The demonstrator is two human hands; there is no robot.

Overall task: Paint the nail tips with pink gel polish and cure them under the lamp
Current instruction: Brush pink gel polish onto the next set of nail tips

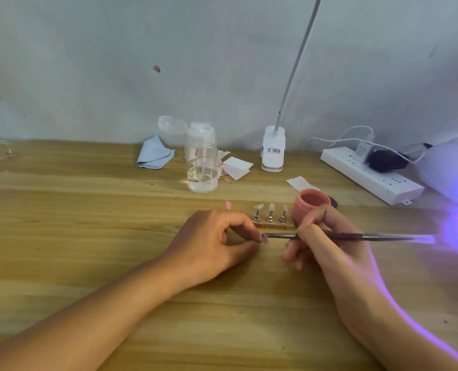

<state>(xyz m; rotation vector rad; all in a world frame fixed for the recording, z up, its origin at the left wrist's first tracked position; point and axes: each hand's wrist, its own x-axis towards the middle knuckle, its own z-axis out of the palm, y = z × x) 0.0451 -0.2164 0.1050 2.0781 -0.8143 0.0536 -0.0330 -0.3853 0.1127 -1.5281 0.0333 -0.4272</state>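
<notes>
My left hand (pixel 211 239) pinches a small nail tip (pixel 264 239) low over the wooden table. My right hand (pixel 326 245) grips a thin brush (pixel 377 236), its bristle end touching that nail tip. Just behind the hands stands a wooden holder (pixel 273 224) with three clear nail tips on metal stands (pixel 270 214). An open pink gel pot (pixel 312 203) sits beside the holder, partly behind my right fingers. One pink nail tip (pixel 227 205) lies loose on the table. The curing lamp (pixel 452 170) glows violet at the right edge.
A clear pump bottle (pixel 201 162), a blue cloth (pixel 155 153), paper wipes (pixel 237 167) and a clip lamp's base (pixel 273 148) stand near the wall. A white power strip (pixel 369 175) with plugs lies at the right rear.
</notes>
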